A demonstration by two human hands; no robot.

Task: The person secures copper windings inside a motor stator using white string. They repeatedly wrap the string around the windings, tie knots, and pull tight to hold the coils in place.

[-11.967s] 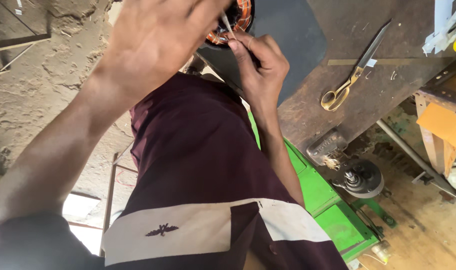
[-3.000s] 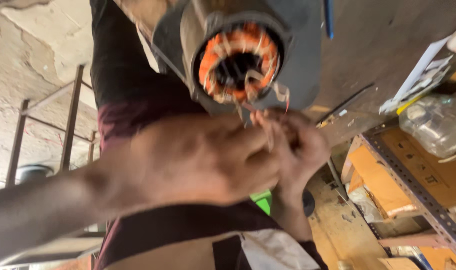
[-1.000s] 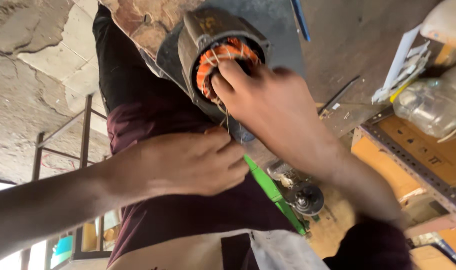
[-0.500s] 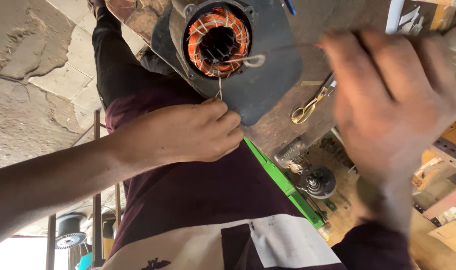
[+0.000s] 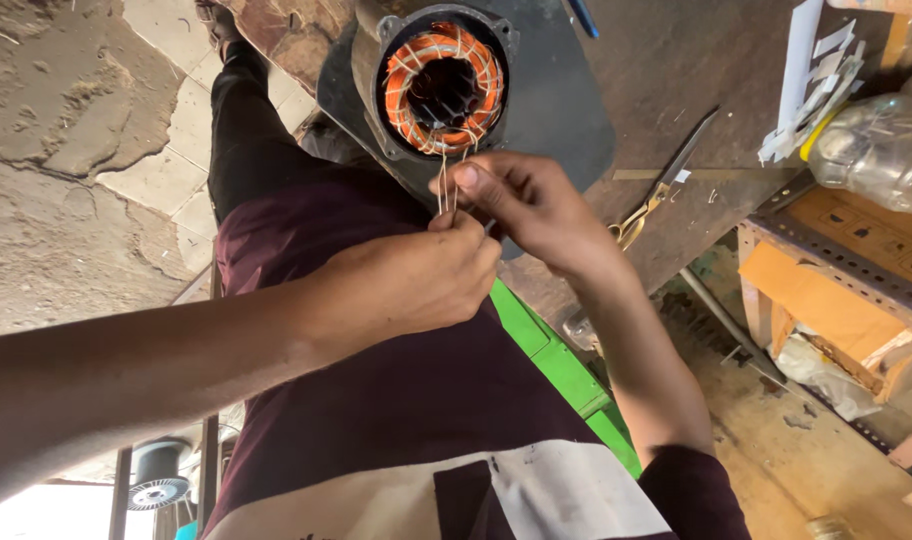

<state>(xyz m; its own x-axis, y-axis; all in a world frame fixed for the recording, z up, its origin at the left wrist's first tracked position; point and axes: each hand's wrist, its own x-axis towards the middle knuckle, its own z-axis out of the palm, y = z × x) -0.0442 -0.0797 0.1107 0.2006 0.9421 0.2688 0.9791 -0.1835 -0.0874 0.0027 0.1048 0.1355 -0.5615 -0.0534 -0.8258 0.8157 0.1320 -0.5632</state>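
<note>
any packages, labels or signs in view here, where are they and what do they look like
Cardboard box: right edge, under the bench top, orange-brown, flat side with dark print.
Plastic bottle: upper right on the bench, lying on its side, clear, yellow cap end.
White paper pieces: top right, beside the bottle, cut strips, unprinted as far as shown.
No screens or signs show.

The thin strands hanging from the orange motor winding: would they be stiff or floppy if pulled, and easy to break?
The thin strands probably bend easily: they hang straight only where the left hand and right hand pinch them taut. They look hair-fine beside the orange winding, so a hard tug might snap them. They seem nearly weightless.
</note>
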